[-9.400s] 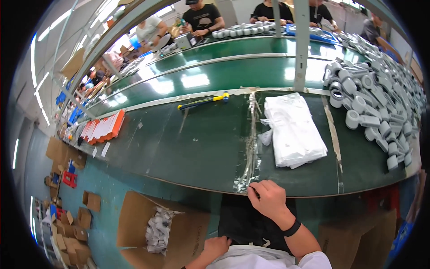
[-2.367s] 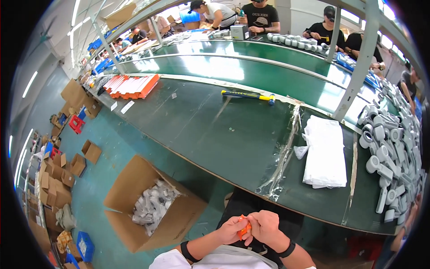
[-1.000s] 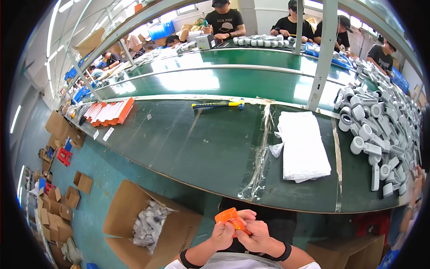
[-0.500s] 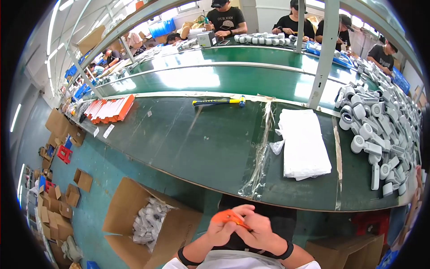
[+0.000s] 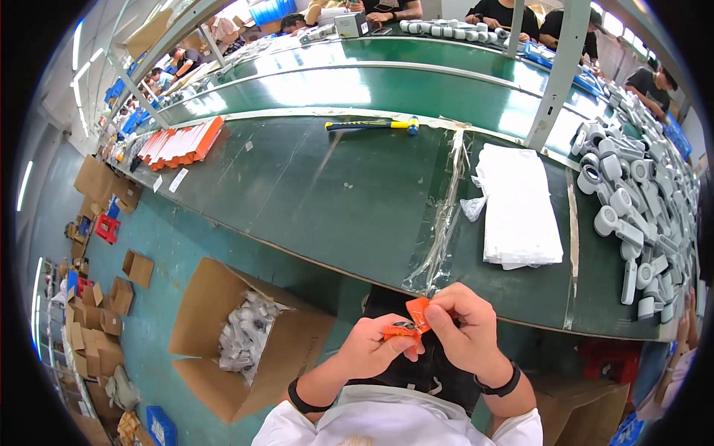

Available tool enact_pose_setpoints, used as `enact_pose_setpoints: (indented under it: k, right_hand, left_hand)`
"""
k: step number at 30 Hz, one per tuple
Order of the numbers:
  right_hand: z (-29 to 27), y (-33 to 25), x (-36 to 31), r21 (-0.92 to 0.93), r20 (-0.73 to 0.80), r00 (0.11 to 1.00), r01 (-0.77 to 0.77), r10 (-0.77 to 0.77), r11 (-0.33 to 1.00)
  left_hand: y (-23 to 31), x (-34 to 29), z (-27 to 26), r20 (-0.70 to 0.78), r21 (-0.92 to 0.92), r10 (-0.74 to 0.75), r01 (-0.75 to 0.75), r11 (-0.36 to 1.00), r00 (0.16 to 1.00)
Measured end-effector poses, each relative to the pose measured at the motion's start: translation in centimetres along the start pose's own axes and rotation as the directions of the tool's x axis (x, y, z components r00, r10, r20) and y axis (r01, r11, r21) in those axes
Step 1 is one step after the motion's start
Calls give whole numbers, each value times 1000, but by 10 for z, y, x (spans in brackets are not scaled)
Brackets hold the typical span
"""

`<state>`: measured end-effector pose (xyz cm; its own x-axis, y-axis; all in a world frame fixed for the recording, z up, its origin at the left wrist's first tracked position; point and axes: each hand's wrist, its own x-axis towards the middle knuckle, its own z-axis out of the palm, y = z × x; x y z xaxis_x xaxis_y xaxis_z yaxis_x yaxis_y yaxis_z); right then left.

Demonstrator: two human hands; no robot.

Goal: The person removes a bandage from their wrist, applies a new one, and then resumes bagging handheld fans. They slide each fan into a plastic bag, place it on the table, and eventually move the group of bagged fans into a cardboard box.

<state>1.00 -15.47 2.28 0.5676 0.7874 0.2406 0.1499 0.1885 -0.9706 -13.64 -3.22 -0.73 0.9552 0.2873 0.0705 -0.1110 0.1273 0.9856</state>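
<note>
The person's left hand (image 5: 375, 344) grasps one end of a small orange packet (image 5: 419, 315), and the right hand (image 5: 470, 327) pinches its other end between thumb and fingers. Something dark and shiny shows in the packet by the left fingers, too small to make out. The packet is in front of the person's body, just off the near edge of the dark green table (image 5: 290, 201). On the table lie a stack of white bags (image 5: 520, 212), a yellow-and-blue hammer (image 5: 375, 125) and, at the right, heaped grey handheld fans (image 5: 636, 215). Left of the hands, an open carton (image 5: 294, 357) holds clear-wrapped pieces (image 5: 247, 334).
</note>
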Motion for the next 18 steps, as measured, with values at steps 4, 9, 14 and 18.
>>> enact_pose_setpoints:
  k: [4,9,14,18]
  right_hand:
    - [8,-6,-7,245,-30,993,-101,112,964]
    - [0,-5,-12,195,139,984,-134,107,972]
    - [-17,-19,-8,96,408,907,69,-102,993]
    - [-51,-10,1,134,506,862,-121,37,984]
  left_hand:
    - [2,-2,8,-32,10,96,-95,995,995]
    - [-7,-6,18,-164,48,341,-337,940,926]
    - [11,-4,8,245,423,514,-568,706,822]
    - [38,-12,10,460,414,409,-598,686,788]
